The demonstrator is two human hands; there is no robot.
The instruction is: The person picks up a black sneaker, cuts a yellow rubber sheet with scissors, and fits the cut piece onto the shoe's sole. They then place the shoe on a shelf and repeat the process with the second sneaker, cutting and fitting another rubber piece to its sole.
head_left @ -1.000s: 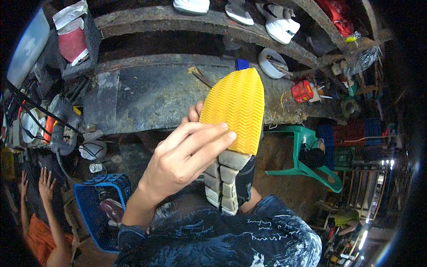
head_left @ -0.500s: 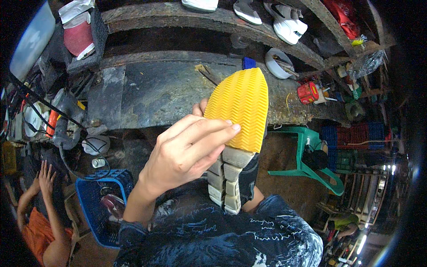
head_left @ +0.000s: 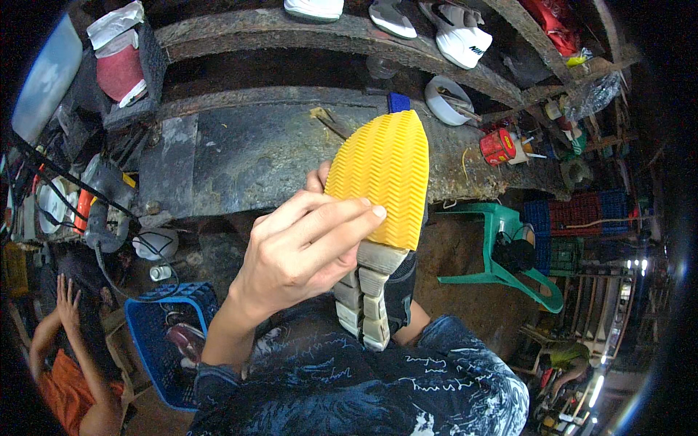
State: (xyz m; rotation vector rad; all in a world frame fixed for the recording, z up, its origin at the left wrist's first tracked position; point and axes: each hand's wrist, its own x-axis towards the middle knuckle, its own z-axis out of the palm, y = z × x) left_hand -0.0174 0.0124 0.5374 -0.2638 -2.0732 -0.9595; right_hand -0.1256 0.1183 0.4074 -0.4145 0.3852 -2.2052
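A yellow rubber sole piece with a zigzag tread lies over the front part of a shoe's underside. The shoe is held bottom up in front of my chest, its worn pale heel blocks showing below the yellow rubber and some dark upper at the side. My left hand is closed at the yellow piece's left edge, two fingertips pressed on the tread; its thumb is hidden. Behind the shoe, my right hand supports it, with only a few fingers visible past the left edge. Most of that hand is out of sight.
A dark workbench lies ahead, with a white bowl of tools and a red can. White shoes sit on the rack beyond. A green plastic chair is right; a blue basket and another person are left.
The whole scene has shifted slightly left in the picture, the shoe along with it. Both hands keep the same hold, and the yellow piece sits the same way on the shoe.
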